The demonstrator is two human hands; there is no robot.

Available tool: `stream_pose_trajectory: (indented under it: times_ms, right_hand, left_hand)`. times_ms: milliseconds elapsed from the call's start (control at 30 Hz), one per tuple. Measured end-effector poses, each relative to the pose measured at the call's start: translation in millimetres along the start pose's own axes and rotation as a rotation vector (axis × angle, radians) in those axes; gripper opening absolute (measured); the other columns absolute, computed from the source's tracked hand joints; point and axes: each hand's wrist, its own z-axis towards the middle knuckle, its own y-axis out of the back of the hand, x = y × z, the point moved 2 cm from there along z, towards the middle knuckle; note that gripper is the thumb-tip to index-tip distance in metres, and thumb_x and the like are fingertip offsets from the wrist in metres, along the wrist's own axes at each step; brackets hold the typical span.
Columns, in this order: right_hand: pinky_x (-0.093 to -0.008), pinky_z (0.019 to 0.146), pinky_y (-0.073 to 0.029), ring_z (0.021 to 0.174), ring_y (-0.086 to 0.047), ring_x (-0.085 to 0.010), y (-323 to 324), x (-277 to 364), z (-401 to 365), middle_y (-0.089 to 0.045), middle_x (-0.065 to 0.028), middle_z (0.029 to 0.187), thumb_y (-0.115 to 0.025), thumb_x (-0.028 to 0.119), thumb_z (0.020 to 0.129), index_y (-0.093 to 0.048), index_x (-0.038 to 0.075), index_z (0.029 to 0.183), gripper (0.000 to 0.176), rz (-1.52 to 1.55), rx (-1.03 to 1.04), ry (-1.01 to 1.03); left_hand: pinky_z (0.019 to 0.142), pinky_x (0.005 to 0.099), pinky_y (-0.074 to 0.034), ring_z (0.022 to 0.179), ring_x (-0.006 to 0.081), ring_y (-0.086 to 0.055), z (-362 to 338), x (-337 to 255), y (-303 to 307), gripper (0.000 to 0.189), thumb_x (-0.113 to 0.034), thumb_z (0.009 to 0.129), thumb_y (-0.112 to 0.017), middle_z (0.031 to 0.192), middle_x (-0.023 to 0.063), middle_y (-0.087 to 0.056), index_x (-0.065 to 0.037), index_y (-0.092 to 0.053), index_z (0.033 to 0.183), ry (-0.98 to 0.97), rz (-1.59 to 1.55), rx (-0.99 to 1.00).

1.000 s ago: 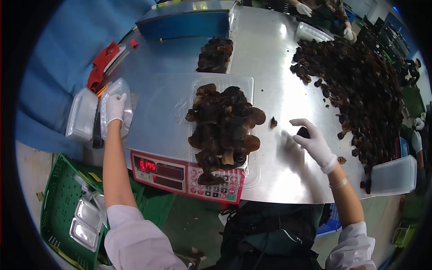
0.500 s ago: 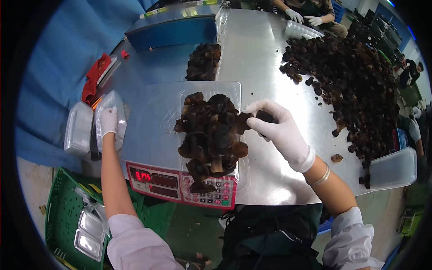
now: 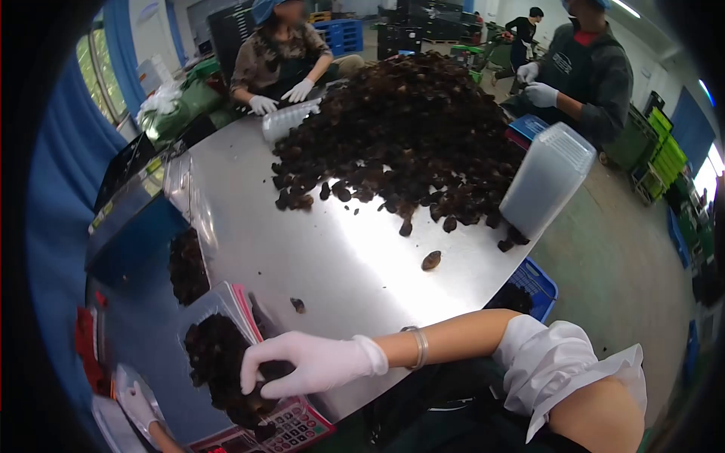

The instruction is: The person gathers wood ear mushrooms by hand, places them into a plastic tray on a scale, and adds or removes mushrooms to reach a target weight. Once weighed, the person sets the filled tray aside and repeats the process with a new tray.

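Observation:
My right hand (image 3: 306, 366), in a white glove, is over a portion of wood ear mushrooms (image 3: 215, 355). Its thumb and fingers curl around a dark mushroom piece at the portion's edge. That portion lies in a clear tray on a scale with a red keypad panel (image 3: 298, 426), partly hidden by my hand and arm. At the lower left my gloved left hand (image 3: 137, 404) grips a clear plastic tray (image 3: 143, 377) in a stack; its fingers are small and slightly blurred. Beyond the scale sits another mushroom portion (image 3: 187, 268).
A large wood ear heap (image 3: 400, 136) covers the table's far side. Stacked clear containers (image 3: 551, 174) stand at its right corner. Two loose pieces lie nearer, one brown mushroom (image 3: 431, 260). A blue crate (image 3: 540, 287) is below the edge. Co-workers with gloved hands are across the table.
The view has swung up and to the right, showing more of the heap and the co-workers. My right hand has come in over the mushroom portion; my left stays at the trays.

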Motion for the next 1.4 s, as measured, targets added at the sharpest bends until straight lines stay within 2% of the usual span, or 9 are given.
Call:
stream_pose_trajectory:
  times_ms: [300, 467, 833, 933, 967, 1000, 1033, 1100, 1400]
  right_hand:
    - [-0.0377, 0.092, -0.038, 0.097, -0.053, -0.0229, -35, -25, 25, -0.062, 0.0018, 0.083, -0.066, 0.007, 0.076, -0.063, 0.015, 0.074, 0.009, -0.696, 0.128, 0.225]
    - [-0.0372, 0.097, -0.036, 0.096, -0.056, -0.0225, -44, -22, 22, -0.061, -0.0022, 0.086, -0.068, 0.013, 0.077, -0.063, 0.012, 0.091, 0.014, -1.136, 0.287, 0.211]
    - [-0.0383, 0.099, -0.035, 0.09, -0.056, -0.0232, -41, -5, 43, -0.059, -0.0021, 0.084, -0.062, 0.006, 0.082, -0.063, 0.011, 0.088, 0.007, -0.372, 0.142, 0.277]
    - [-0.0421, 0.087, -0.043, 0.084, -0.061, -0.0261, -36, -27, 67, -0.063, -0.0034, 0.077, -0.067, 0.013, 0.074, -0.067, 0.013, 0.082, 0.007, -0.595, 0.18, 0.367]
    - [-0.0437, 0.083, -0.046, 0.086, -0.062, -0.0287, -30, -25, 69, -0.066, -0.0061, 0.08, -0.069, 0.016, 0.072, -0.07, 0.015, 0.083, 0.011, -0.938, 0.148, 0.389]
    - [-0.0447, 0.087, -0.046, 0.09, -0.062, -0.0313, -23, -27, 71, -0.066, -0.007, 0.081, -0.071, 0.018, 0.069, -0.07, 0.016, 0.082, 0.013, -1.096, 0.23, 0.336]
    - [-0.0455, 0.089, -0.045, 0.094, -0.062, -0.0333, -21, -32, 74, -0.067, -0.0074, 0.082, -0.071, 0.016, 0.069, -0.07, 0.016, 0.084, 0.015, -1.1, 0.296, 0.264]
    - [-0.0457, 0.09, -0.045, 0.097, -0.062, -0.032, -17, -14, 78, -0.068, -0.0071, 0.086, -0.071, 0.014, 0.073, -0.069, 0.014, 0.09, 0.017, -1.01, 0.376, 0.222]
    - [-0.0378, 0.085, -0.051, 0.092, -0.065, -0.0271, -1, 1, 97, -0.068, -0.0076, 0.093, -0.072, 0.01, 0.084, -0.068, 0.007, 0.104, 0.021, -0.632, 0.252, -0.001]
  left_hand:
    - [0.074, 0.0438, -0.045, 0.07, 0.0339, -0.053, -10, -25, 14, 0.042, -0.027, 0.098, -0.06, 0.076, 0.0262, -0.056, 0.01, -0.055, 0.078, 0.065, 0.116, -0.007]
    - [0.089, 0.0434, -0.042, 0.095, 0.0369, -0.054, -11, -23, 20, 0.037, -0.03, 0.094, -0.064, 0.103, 0.025, -0.059, 0.006, -0.06, 0.103, 0.15, 0.139, 0.059]
    - [0.119, 0.0519, -0.025, 0.14, 0.0441, -0.035, 8, 14, 4, 0.072, -0.038, 0.087, -0.072, 0.149, 0.022, -0.045, -0.003, -0.049, 0.145, 0.329, -0.145, 0.318]
    - [0.091, 0.0361, -0.05, 0.094, 0.0356, -0.065, -32, -114, 49, 0.039, -0.03, 0.096, -0.062, 0.101, 0.0245, -0.069, 0.008, -0.07, 0.104, 0.445, -0.514, -0.028]
    - [0.117, 0.0344, -0.034, 0.13, 0.0311, -0.055, -41, -113, 65, 0.052, -0.031, 0.094, -0.064, 0.14, 0.0204, -0.059, 0.003, -0.061, 0.133, 0.087, 0.032, 0.081]
    - [0.116, 0.0356, -0.034, 0.13, 0.0316, -0.054, -59, -111, 67, 0.053, -0.032, 0.094, -0.064, 0.139, 0.0204, -0.06, 0.005, -0.061, 0.132, -0.064, -0.013, -0.03]
    - [0.116, 0.0358, -0.035, 0.13, 0.0323, -0.054, -52, -111, 62, 0.053, -0.033, 0.093, -0.065, 0.138, 0.0208, -0.06, 0.005, -0.062, 0.131, 0.194, -0.068, 0.134]
    - [0.087, 0.0445, -0.05, 0.095, 0.04, -0.068, -38, -62, 34, 0.045, -0.037, 0.093, -0.063, 0.099, 0.026, -0.071, 0.006, -0.071, 0.103, 0.06, -0.065, -0.078]
    - [0.081, 0.0451, -0.051, 0.091, 0.0392, -0.069, -44, -85, 39, 0.043, -0.046, 0.088, -0.066, 0.093, 0.0207, -0.072, -0.003, -0.068, 0.089, 0.377, -0.055, 0.0]
